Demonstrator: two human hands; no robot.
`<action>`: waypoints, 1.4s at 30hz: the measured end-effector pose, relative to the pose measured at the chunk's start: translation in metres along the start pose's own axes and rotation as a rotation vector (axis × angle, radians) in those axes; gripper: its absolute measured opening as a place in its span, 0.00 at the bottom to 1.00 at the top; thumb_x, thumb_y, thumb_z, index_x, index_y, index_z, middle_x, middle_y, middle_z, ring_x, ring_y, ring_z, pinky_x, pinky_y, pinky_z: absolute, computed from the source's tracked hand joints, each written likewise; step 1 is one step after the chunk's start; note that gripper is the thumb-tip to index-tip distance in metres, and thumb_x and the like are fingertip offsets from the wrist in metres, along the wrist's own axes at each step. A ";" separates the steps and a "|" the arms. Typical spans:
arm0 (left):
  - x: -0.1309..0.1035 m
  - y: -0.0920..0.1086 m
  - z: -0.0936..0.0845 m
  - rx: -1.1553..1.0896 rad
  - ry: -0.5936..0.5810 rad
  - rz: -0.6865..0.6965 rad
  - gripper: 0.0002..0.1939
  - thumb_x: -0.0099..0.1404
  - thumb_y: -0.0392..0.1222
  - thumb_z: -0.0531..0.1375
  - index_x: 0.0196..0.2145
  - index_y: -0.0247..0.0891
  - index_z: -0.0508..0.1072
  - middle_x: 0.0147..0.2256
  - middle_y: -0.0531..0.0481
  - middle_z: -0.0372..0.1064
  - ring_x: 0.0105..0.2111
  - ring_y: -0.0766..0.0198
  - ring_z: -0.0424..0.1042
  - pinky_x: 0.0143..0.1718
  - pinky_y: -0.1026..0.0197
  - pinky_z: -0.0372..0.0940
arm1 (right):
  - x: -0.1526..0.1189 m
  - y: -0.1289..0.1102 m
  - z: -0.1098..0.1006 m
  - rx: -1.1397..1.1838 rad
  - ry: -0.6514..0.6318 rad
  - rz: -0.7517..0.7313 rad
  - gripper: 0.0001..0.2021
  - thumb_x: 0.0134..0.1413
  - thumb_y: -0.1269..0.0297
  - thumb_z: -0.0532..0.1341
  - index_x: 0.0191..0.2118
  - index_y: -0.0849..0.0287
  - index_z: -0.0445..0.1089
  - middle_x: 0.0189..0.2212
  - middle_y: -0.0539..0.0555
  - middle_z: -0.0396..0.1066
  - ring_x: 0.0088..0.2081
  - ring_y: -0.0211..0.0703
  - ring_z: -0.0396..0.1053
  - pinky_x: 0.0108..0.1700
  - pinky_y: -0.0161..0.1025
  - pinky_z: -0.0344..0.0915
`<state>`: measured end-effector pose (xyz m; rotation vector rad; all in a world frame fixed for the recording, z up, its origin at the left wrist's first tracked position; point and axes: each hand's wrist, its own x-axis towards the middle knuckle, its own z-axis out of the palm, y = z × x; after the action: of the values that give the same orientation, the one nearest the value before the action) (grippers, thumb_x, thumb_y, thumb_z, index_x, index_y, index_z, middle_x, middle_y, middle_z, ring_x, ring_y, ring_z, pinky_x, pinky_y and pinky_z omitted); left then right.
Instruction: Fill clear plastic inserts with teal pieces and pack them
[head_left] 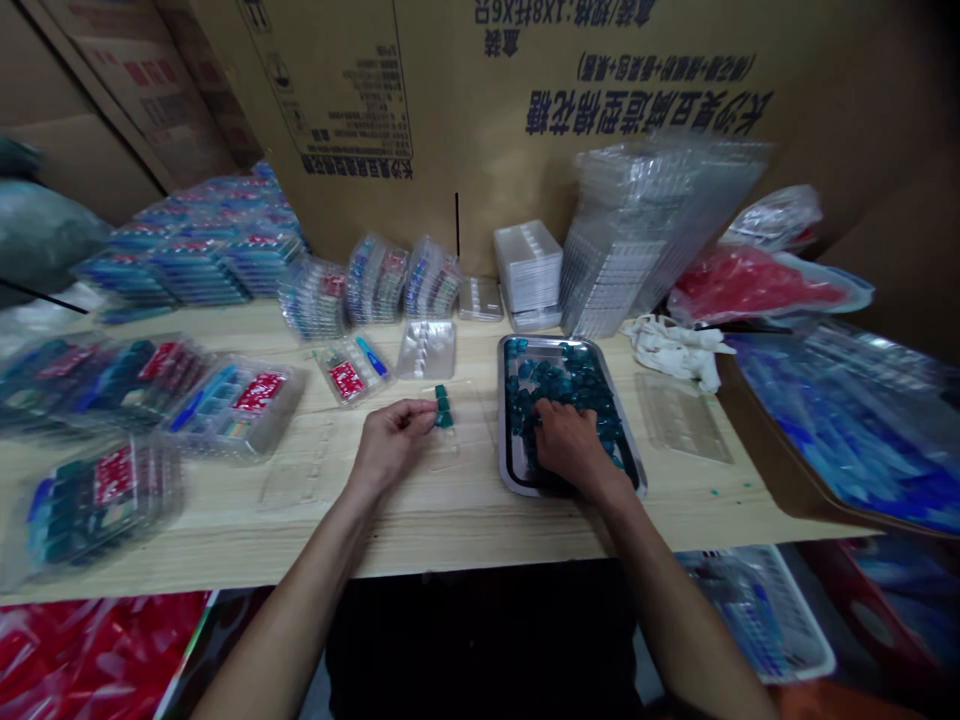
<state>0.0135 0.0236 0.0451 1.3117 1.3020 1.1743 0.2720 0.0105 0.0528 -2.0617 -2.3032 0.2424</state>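
My left hand (396, 432) is closed in a pinch, thumb and forefinger at the left side of a short row of teal pieces (442, 406). The row lies over a clear plastic tray (469, 425), faint against the wood; whether the fingertips grip a piece or the tray's edge I cannot tell. My right hand (571, 445) reaches down into a metal tray (637, 470) with many glossy dark teal pieces (555, 375). Its fingers are curled among them, tips hidden. Behind my left hand lie an open clear case (427, 349) and one with a red packet and a blue tool (350, 370).
Stacks of filled cases (232, 400) stand at the left. White boxes (528, 270) and tall stacked clear trays (637, 240) stand behind the metal tray. White gloves (671, 350) and a carton of blue items (847, 430) are at the right. A large cardboard box (457, 130) backs the table.
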 end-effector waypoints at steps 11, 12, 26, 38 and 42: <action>-0.001 -0.027 0.019 0.861 -0.213 0.421 0.12 0.64 0.31 0.57 0.37 0.39 0.80 0.36 0.45 0.75 0.36 0.60 0.75 0.39 0.60 0.68 | 0.001 0.001 0.010 0.170 0.145 0.072 0.11 0.56 0.72 0.55 0.46 0.61 0.64 0.39 0.59 0.74 0.43 0.55 0.70 0.45 0.46 0.53; -0.002 -0.027 0.017 0.840 -0.199 0.428 0.12 0.64 0.31 0.57 0.38 0.38 0.80 0.36 0.45 0.74 0.36 0.60 0.74 0.38 0.61 0.68 | 0.001 0.003 0.011 0.225 0.191 0.088 0.11 0.56 0.72 0.55 0.46 0.61 0.64 0.39 0.59 0.74 0.43 0.54 0.70 0.45 0.45 0.54; -0.019 0.036 0.071 -0.529 -0.143 -0.363 0.18 0.50 0.43 0.73 0.38 0.32 0.80 0.35 0.45 0.79 0.31 0.68 0.75 0.37 0.67 0.69 | -0.017 -0.045 0.006 0.696 0.450 -0.279 0.14 0.57 0.72 0.53 0.49 0.60 0.62 0.37 0.56 0.71 0.39 0.48 0.70 0.43 0.43 0.61; -0.006 0.029 0.085 -0.429 -0.080 -0.239 0.11 0.52 0.40 0.71 0.34 0.34 0.81 0.36 0.46 0.79 0.35 0.62 0.76 0.41 0.60 0.70 | -0.005 -0.010 -0.004 1.023 0.429 -0.158 0.11 0.59 0.65 0.54 0.47 0.57 0.64 0.29 0.49 0.66 0.32 0.40 0.67 0.35 0.36 0.63; -0.004 0.039 0.111 -0.202 -0.131 0.000 0.12 0.59 0.43 0.66 0.40 0.38 0.81 0.38 0.47 0.79 0.39 0.58 0.75 0.44 0.57 0.69 | -0.015 -0.001 -0.015 0.863 0.449 -0.115 0.10 0.58 0.66 0.54 0.46 0.57 0.63 0.30 0.49 0.67 0.31 0.41 0.68 0.34 0.36 0.62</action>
<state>0.1283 0.0202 0.0698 1.2192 1.0605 1.1666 0.2750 -0.0030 0.0692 -1.3650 -1.6142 0.5726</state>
